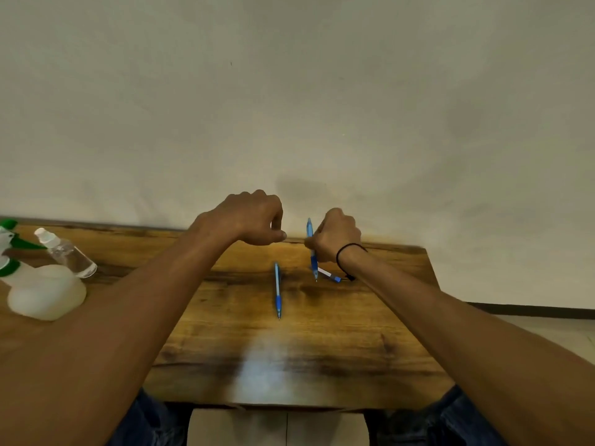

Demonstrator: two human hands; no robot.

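Observation:
My right hand (pixel 335 235) grips a blue pen (pixel 312 249) held upright above the wooden table (pixel 289 349), its tip pointing down. My left hand (pixel 254 220) hovers beside it with fingers curled and thumb near the fingertips, holding nothing that I can see. A second blue pen (pixel 277 289) lies flat on the table between my hands, tip toward me. A third pen, white and blue (pixel 330 275), lies on the table under my right wrist, partly hidden by the hand.
At the table's left end stand a white spray bottle with a green trigger (pixel 42 291) and a clear bottle with a white cap (pixel 66 252) lying tilted. A plain wall rises right behind the table. My knees show under the near edge.

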